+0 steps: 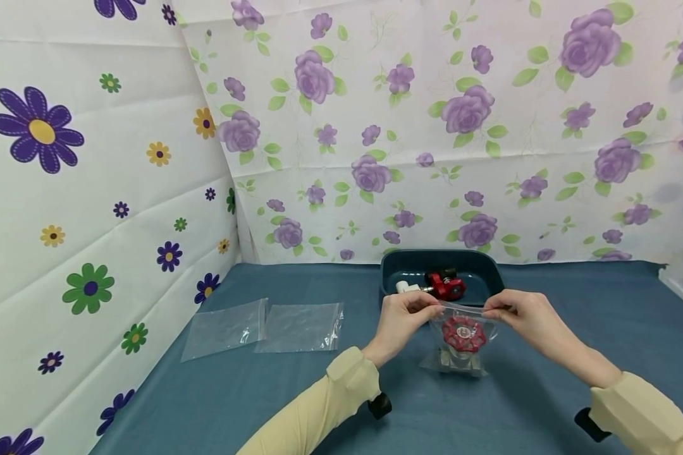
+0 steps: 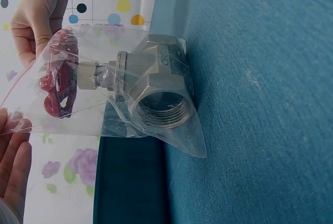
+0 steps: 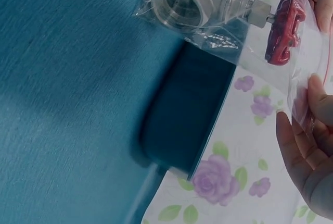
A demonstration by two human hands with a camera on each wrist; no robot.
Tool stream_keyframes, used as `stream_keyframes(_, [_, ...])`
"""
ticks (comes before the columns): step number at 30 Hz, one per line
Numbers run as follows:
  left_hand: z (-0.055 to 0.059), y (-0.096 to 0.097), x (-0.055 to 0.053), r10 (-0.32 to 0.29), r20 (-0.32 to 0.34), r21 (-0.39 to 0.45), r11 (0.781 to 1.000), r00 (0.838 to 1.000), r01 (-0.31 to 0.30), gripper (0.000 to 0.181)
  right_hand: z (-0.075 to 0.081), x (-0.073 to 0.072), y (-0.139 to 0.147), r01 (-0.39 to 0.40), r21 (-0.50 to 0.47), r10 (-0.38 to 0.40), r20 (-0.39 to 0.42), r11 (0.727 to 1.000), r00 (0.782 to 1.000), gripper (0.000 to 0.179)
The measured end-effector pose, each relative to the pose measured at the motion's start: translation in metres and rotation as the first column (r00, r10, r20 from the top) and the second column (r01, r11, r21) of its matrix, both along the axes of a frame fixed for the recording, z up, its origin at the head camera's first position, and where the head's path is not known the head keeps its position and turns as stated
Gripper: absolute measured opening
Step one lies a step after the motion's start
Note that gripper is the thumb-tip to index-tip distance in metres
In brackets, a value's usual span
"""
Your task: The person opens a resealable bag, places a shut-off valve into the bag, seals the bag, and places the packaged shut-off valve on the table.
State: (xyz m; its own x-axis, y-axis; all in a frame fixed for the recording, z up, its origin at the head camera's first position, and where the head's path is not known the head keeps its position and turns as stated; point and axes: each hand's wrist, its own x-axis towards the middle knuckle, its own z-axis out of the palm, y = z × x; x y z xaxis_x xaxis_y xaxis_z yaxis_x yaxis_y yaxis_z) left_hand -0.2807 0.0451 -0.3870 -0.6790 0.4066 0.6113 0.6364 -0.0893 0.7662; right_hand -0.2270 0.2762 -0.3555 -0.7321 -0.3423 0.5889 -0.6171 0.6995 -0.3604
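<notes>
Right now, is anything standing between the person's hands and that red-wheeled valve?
Yes, only the clear plastic bag: the valve is inside it, and the left hand and right hand hold the bag by its top edge. Nothing else visible stands between them.

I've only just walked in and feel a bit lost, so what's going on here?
A person's left hand and right hand pinch the top of a clear bag, one at each side. Inside stands a metal valve with a red handwheel on top. Behind it, a dark tray holds red, black and white parts. Two more clear bags lie to the left. I can't tell whether the held bag is sealed.
</notes>
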Motion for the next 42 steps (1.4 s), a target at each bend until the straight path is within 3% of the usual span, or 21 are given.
stream_keyframes(9, [0.006,-0.001,0.005,-0.003,-0.022,0.005,1.000,1.000,0.003,0.006,-0.001,0.001,-0.002,0.041,0.004,-0.041,-0.015,0.999,0.999,0.022])
stream_keyframes(16, [0.002,-0.001,0.001,0.013,-0.001,-0.005,1.000,1.000,-0.013,0.008,0.000,0.003,0.004,0.035,-0.014,-0.033,0.125,0.999,0.992,0.016])
stream_keyframes(22, [-0.001,0.000,-0.001,0.017,-0.001,-0.004,1.000,1.000,-0.017,0.008,0.000,0.005,0.011,0.038,-0.002,-0.038,0.143,0.999,0.989,0.019])
stream_keyframes(29, [0.017,-0.005,0.013,-0.004,-0.003,-0.010,1.000,1.000,0.004,0.009,0.001,0.007,0.013,0.047,-0.017,-0.044,0.154,0.999,0.987,0.018])
stream_keyframes(33, [0.026,-0.008,0.021,-0.015,0.016,-0.029,0.999,1.000,0.015,0.010,0.000,0.006,0.013,0.058,-0.022,-0.054,0.149,0.998,0.987,0.018])
stream_keyframes(37, [0.026,-0.009,0.022,-0.009,0.023,-0.030,0.999,1.000,0.010,0.009,-0.002,0.005,0.013,0.054,-0.034,-0.051,0.103,0.998,0.993,0.021])
stream_keyframes(42, [0.011,-0.004,0.010,0.001,-0.008,-0.010,1.000,1.000,-0.002,0.008,-0.002,0.004,0.011,0.059,-0.024,-0.058,0.029,0.998,0.998,0.023])
